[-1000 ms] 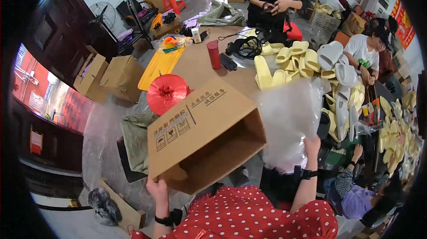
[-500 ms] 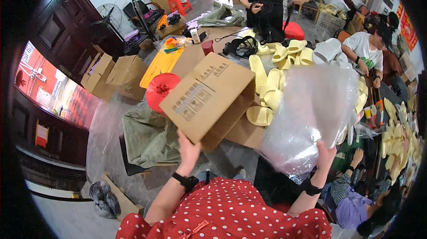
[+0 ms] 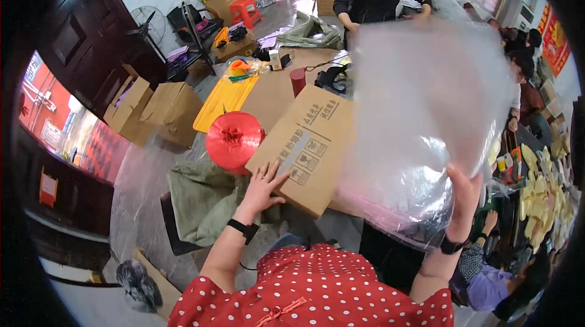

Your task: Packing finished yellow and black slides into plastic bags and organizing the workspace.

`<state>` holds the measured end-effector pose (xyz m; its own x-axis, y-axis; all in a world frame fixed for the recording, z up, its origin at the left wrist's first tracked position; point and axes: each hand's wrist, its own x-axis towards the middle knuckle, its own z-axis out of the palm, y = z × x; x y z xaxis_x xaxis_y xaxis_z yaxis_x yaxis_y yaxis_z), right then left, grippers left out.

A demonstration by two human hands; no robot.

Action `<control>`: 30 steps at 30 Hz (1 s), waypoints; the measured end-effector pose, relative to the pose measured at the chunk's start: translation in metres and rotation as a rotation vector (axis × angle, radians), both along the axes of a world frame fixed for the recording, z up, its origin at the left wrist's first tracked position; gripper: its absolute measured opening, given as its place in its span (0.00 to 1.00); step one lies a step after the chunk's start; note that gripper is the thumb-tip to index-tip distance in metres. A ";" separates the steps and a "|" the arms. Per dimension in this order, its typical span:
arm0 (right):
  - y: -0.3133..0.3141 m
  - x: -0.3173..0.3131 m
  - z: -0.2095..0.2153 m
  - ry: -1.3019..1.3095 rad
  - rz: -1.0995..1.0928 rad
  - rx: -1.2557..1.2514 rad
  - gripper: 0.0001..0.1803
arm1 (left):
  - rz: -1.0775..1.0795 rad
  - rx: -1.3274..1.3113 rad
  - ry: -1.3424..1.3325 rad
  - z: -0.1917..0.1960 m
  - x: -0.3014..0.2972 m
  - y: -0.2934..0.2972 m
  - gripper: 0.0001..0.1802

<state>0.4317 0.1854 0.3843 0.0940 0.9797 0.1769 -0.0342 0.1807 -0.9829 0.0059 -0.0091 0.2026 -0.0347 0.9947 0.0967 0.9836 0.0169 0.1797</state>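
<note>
A brown cardboard box lies tilted in front of me at the near edge of the table. My left hand rests on its printed face near the left corner, fingers spread and holding nothing. In my right hand is the near right edge of a stack of clear plastic bags, its fingers closed around it. The raised stack hides the table's right part and the lower body of the person across from me. A pinkish tint shows along its lower edge.
A red roll of plastic twine sits left of the box, beside a yellow board. A dark red cylinder stands behind the box. Green sacking lies lower left. Yellow slippers are piled at the right, near co-workers.
The plastic stack has risen and moved away from me, now covering the yellow slippers on the table. The box has turned, hiding its open end. My left hand shifted from its corner onto its face.
</note>
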 end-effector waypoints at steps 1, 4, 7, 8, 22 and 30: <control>-0.003 -0.021 0.019 0.013 0.082 -0.021 0.28 | -0.015 0.051 0.013 -0.008 -0.006 0.002 0.50; -0.006 -0.093 0.067 -0.017 0.180 -0.072 0.28 | -0.041 0.210 0.077 -0.031 -0.010 0.000 0.44; -0.014 -0.158 0.103 0.210 0.260 -0.119 0.24 | 0.091 -0.337 0.047 -0.046 -0.012 0.007 0.38; -0.012 -0.171 0.104 0.219 0.291 -0.150 0.23 | 0.082 -0.318 -0.033 -0.043 -0.019 0.008 0.37; -0.004 -0.199 -0.209 0.011 0.472 -0.468 0.26 | 0.137 -0.158 -1.175 -0.022 -0.078 0.038 0.34; 0.004 -0.197 -0.187 -0.178 0.295 -0.401 0.35 | 0.230 -0.115 -1.785 -0.012 -0.120 0.033 0.33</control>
<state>0.2346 0.1896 0.1977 -0.1937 0.9540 -0.2291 0.1467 -0.2027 -0.9682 -0.1143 0.0235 0.1902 -0.1326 0.9538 -0.2695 -0.3971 0.1980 0.8962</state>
